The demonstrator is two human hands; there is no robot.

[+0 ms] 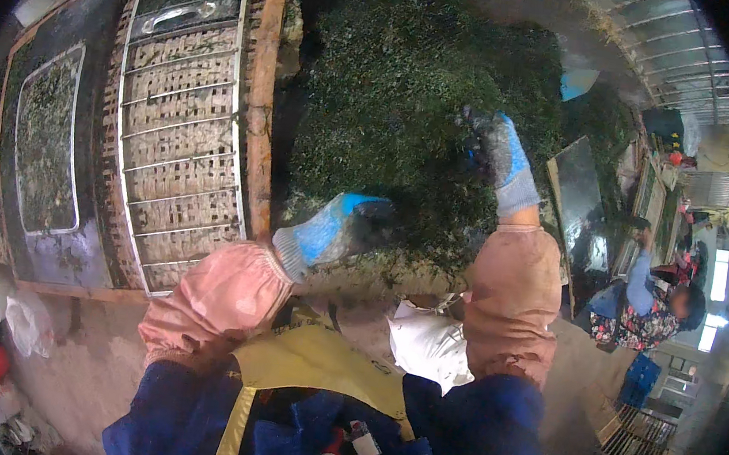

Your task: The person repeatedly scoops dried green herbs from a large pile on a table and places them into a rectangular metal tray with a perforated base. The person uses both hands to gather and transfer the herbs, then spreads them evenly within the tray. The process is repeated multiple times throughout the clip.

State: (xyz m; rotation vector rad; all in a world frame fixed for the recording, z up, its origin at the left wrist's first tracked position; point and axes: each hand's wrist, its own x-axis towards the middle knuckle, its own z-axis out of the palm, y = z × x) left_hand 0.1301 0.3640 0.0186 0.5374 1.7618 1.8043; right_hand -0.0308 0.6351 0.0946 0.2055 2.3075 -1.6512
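Note:
A wide bed of dark green, finely chopped plant matter (378, 96) lies before me. My left hand (354, 226), in a grey and blue work glove, is at the near left part of the bed, its dark fingers blurred against the greens. My right hand (496, 148), gloved alike, reaches farther out on the right side of the bed, fingers at the surface. Whether either hand holds any of the greens cannot be told. Pink sleeve covers reach up both forearms.
A wooden rail (265, 90) edges the bed at left, beside a metal rack (181, 135) over woven matting and a framed dark panel (91, 199). A white sack (432, 344) is by my right forearm. Another person (646, 304) works at right, near a tilted board (577, 196).

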